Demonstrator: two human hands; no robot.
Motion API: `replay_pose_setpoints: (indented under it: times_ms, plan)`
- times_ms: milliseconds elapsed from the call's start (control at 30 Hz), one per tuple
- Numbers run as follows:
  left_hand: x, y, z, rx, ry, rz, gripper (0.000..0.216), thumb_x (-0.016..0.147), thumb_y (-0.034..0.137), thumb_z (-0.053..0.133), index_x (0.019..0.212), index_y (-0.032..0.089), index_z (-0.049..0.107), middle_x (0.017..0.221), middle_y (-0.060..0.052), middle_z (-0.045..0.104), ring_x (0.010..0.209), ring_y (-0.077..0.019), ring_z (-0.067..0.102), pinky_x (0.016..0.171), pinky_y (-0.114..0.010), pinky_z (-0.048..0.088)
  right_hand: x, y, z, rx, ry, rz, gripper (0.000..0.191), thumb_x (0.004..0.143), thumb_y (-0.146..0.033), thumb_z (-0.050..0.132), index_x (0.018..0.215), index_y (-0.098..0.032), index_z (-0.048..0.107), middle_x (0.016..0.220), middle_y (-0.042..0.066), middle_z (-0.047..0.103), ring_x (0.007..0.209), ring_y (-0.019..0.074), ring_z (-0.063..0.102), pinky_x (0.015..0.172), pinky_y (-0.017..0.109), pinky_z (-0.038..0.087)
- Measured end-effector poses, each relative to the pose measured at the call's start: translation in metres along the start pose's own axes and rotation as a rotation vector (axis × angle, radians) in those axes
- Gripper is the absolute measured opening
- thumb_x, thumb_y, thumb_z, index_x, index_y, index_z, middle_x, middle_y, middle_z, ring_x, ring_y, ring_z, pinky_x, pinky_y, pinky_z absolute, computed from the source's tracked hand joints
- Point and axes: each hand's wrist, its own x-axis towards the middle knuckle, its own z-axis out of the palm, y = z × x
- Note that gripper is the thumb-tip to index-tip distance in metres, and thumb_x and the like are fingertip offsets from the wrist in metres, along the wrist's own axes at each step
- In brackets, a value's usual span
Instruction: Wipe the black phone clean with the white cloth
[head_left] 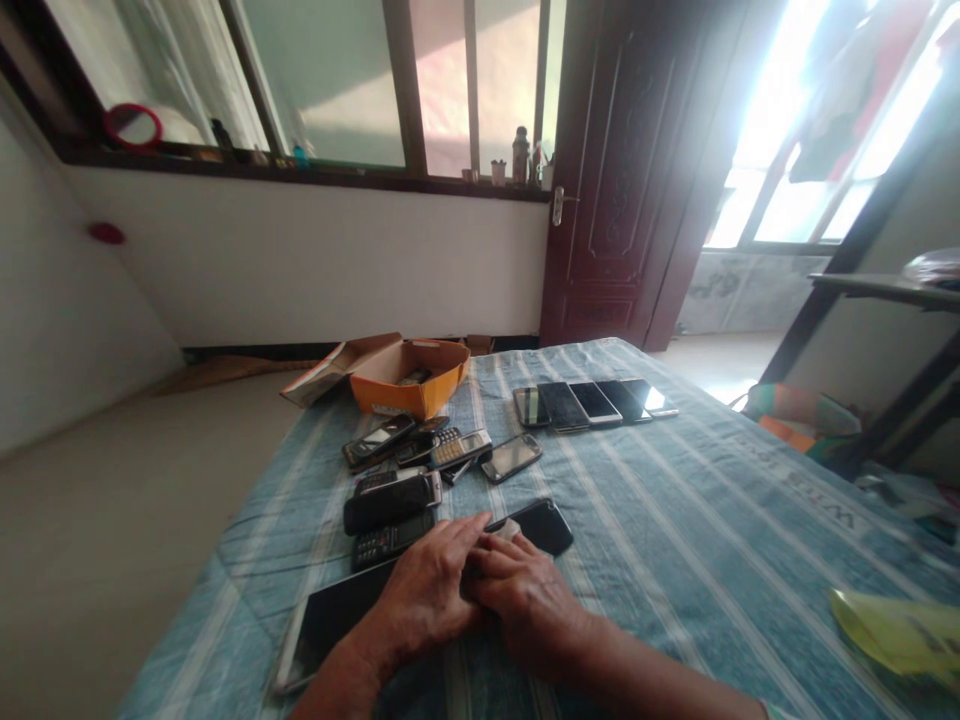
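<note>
My left hand (pixel 429 580) and my right hand (pixel 521 590) meet at the front of the table, fingers bent inward over each other. A crumpled whitish piece of tissue or cloth (pixel 510 528) pokes out at my right fingertips. What lies beneath my left fingers is hidden. Just beyond my right hand is a black phone (pixel 544 525), partly covered. A tablet-like device with a pale frame (pixel 330 615) lies beside my left wrist. Close to my left fingers, a black keypad phone (pixel 390 540) and a dark phone (pixel 391 502) rest on the cloth.
Several old phones (pixel 461 450) are heaped before an opened orange box (pixel 420 388). A grey-framed phone (pixel 512 457) lies apart. Farther right, several smartphones (pixel 596 402) form a row. A yellow bag (pixel 892 630) lies at right on the striped blue tablecloth (pixel 712 530).
</note>
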Motion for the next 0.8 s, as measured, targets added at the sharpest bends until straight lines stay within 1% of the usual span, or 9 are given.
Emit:
replay_pose_setpoints:
  times_ms: [167,333,433,600,733,800]
  plan:
    - [0.000,0.001,-0.004,-0.014,-0.017,-0.005,0.082,0.056,0.025,0.061,0.135,0.012,0.044,0.128,-0.013,0.059,0.117,-0.0282,0.054,0.102,-0.038,0.042,0.003,0.003,0.004,0.029,0.028,0.002,0.016,0.085,-0.018,0.054,0.091,-0.024,0.069,0.106,0.005,0.066,0.114,0.0211,0.051,0.101,0.036,0.032]
    - [0.001,-0.001,-0.007,-0.061,-0.032,-0.031,0.087,0.054,0.022,0.061,0.138,0.013,0.040,0.124,-0.012,0.060,0.113,-0.0263,0.057,0.099,-0.036,0.044,0.014,0.003,0.009,0.090,0.078,-0.002,0.008,0.077,-0.016,0.063,0.081,-0.019,0.070,0.101,0.006,0.068,0.109,0.0214,0.054,0.100,0.035,0.032]
    - [0.001,-0.003,-0.006,-0.074,-0.022,-0.015,0.088,0.054,0.021,0.060,0.139,0.014,0.039,0.125,-0.013,0.059,0.113,-0.0269,0.056,0.100,-0.037,0.043,0.017,0.002,0.013,0.130,0.116,0.058,0.009,0.071,-0.012,0.065,0.076,-0.018,0.069,0.098,0.005,0.068,0.103,0.0202,0.057,0.096,0.034,0.034]
    - [0.000,-0.008,-0.002,-0.094,0.006,0.014,0.091,0.053,0.019,0.060,0.141,0.018,0.035,0.127,-0.011,0.058,0.115,-0.0269,0.056,0.101,-0.038,0.042,0.015,-0.001,0.020,0.129,0.165,0.140,0.006,0.073,-0.014,0.064,0.070,-0.017,0.068,0.095,0.005,0.067,0.099,0.0204,0.057,0.091,0.034,0.038]
    - [-0.001,-0.010,0.000,-0.108,0.069,0.055,0.093,0.053,0.017,0.059,0.142,0.020,0.033,0.129,-0.010,0.058,0.116,-0.0273,0.055,0.100,-0.039,0.044,0.017,-0.004,0.021,0.123,0.168,0.230,0.011,0.072,-0.013,0.060,0.075,-0.019,0.069,0.099,0.006,0.065,0.098,0.0212,0.056,0.087,0.033,0.040]
    - [-0.001,-0.010,-0.001,-0.107,0.077,0.067,0.093,0.054,0.017,0.059,0.142,0.019,0.032,0.132,-0.011,0.056,0.119,-0.0276,0.054,0.102,-0.040,0.043,0.021,-0.005,0.021,0.140,0.176,0.287,0.016,0.073,-0.011,0.058,0.078,-0.020,0.070,0.100,0.006,0.064,0.097,0.0210,0.055,0.084,0.032,0.042]
